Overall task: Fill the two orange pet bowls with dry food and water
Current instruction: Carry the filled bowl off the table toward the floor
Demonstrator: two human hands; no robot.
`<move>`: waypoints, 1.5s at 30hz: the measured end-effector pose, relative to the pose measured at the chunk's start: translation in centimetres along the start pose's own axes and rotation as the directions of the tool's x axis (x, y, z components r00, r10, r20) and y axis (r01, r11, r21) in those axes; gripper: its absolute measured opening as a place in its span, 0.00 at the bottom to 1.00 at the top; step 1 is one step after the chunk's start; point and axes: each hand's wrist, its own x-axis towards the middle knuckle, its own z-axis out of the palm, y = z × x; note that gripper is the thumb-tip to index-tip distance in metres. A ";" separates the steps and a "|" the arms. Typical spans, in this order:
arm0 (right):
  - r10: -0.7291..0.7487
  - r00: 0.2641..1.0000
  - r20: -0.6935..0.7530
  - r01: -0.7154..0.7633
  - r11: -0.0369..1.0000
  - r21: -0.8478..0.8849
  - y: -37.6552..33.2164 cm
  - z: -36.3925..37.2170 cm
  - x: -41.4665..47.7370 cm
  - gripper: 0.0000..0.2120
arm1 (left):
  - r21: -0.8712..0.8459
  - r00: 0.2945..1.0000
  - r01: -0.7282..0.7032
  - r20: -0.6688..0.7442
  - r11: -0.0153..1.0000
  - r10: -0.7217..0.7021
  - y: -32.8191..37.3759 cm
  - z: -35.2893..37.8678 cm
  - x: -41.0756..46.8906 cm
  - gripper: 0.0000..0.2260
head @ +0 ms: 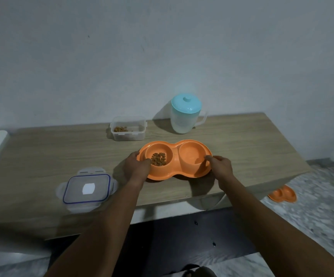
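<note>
A: Our orange plastic double pet bowl [175, 159] sits near the front edge of the wooden surface [42, 156], brown kibble [158, 158] in its left well, the right well looking dry.

B: We hold it at both ends: left hand [137, 166] pinching the left rim, right hand [220, 165] gripping the right rim.

A: We'd keep it level, so no kibble spills.

B: Then water, we judge: the clear jug with the pale blue lid [186, 116] stands just behind.

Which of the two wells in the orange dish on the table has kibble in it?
The left well, by the left hand, holds kibble; the right well shows none.
</note>
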 end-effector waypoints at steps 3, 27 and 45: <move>0.006 1.000 -0.019 -0.005 0.999 0.049 -0.1 -1.9 -0.1 0.26 | -0.016 0.999 -0.043 -0.004 0.999 0.043 1.0 0.9 -1.2 0.23; -0.139 0.964 -0.229 0.184 0.965 0.189 4.4 -49.4 7.0 0.25 | -0.092 0.949 -0.142 0.270 0.986 0.162 11.8 35.5 -28.0 0.19; 0.097 0.933 -0.347 -0.043 0.986 0.160 13.0 -69.6 24.5 0.18 | 0.039 0.912 -0.157 0.390 0.987 0.129 10.4 65.4 -33.3 0.18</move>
